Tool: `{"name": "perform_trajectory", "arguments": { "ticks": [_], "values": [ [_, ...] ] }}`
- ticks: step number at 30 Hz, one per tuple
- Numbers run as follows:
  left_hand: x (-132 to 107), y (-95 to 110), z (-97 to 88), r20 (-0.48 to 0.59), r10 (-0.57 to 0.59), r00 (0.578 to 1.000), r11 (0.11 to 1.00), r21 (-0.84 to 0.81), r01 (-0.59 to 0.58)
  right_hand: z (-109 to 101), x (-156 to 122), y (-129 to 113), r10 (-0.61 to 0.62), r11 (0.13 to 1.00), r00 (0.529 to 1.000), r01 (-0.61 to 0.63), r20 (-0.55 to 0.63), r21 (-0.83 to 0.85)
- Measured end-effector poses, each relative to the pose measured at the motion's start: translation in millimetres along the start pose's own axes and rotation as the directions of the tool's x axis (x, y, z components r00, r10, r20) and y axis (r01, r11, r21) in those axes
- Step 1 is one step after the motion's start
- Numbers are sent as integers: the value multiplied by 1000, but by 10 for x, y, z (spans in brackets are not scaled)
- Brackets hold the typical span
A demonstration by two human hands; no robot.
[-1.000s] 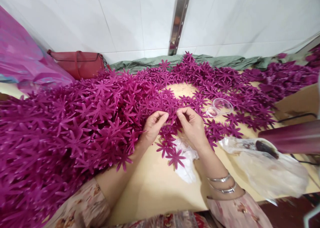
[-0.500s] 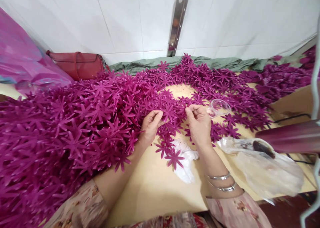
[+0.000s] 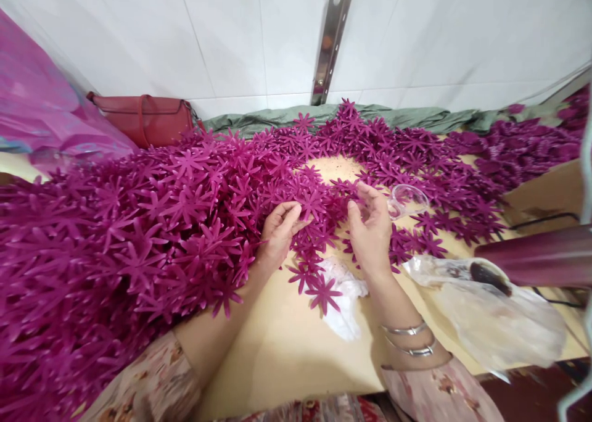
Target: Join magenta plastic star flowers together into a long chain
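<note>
My left hand (image 3: 279, 232) is closed, thumb against fingertips, on the edge of a purple artificial flower (image 3: 312, 203) with narrow, finger-like petals. To its right, my right hand (image 3: 371, 227) is open, thumb and fingers apart, with nothing visible in the gap. A large heap of the same flowers (image 3: 139, 249) rises left of and behind my left hand. A few loose flowers (image 3: 323, 293) hang down toward the table between my forearms, partly over a crumpled white tissue (image 3: 345, 323). Just beyond my right fingers sits a small clear plastic cup (image 3: 407, 198).
A red handbag (image 3: 143, 119) and a pink plastic bag (image 3: 50, 95) stand at the back left. On the right lie a clear plastic bag (image 3: 504, 323) with something dark in it, a dark red cylinder (image 3: 536, 255) and a cardboard box (image 3: 546, 197). A tiled wall (image 3: 231, 39) closes the back.
My right thumb and fingers have spread from a pinch, the fingertips lifting away from the flowers. My left hand keeps its pinch in nearly the same place.
</note>
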State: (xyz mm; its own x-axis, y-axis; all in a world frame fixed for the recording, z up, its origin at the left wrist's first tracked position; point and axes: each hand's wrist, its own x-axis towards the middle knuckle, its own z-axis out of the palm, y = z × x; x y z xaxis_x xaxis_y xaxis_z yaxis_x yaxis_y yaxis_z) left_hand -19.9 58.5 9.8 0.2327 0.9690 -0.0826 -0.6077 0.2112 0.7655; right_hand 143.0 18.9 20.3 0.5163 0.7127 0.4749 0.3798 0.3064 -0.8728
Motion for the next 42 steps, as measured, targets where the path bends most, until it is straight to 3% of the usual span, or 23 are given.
{"name": "perform_trajectory", "arguments": {
  "ticks": [4, 9, 14, 20, 24, 31, 37, 42],
  "values": [
    [-10, 1, 8, 38, -4, 999, 1000, 21, 3, 17, -49, -128, -260, 932, 959, 279, 110, -233],
    [-19, -33, -12, 101, 0, 995, 994, 105, -11, 95, -112, -153, -272, 893, 936, 332, 224, -303],
    [-5, -97, -43, 159, 11, 987, 982, 186, -41, 73, -111, -114, -202, 937, 950, 258, 239, -236],
    [7, -129, -56, 128, 35, 991, 962, 263, -68, 48, -91, -142, -110, 987, 936, 143, 334, -78],
    [5, -125, -53, 123, 2, 992, 970, 239, -31, 36, -71, -169, -17, 999, 936, 26, 352, -19],
    [-3, -107, -28, 117, 1, 993, 981, 192, -23, 23, -59, -198, 49, 998, 923, -57, 382, 9],
    [-3, -68, -30, 75, -6, 997, 988, 152, -6, 3, -50, -109, 293, 912, 895, -368, 338, 184],
    [15, -54, -35, 23, -26, 999, 992, 126, 23, -20, 15, 22, 388, 834, 897, -440, 213, 334]
  ]
}}
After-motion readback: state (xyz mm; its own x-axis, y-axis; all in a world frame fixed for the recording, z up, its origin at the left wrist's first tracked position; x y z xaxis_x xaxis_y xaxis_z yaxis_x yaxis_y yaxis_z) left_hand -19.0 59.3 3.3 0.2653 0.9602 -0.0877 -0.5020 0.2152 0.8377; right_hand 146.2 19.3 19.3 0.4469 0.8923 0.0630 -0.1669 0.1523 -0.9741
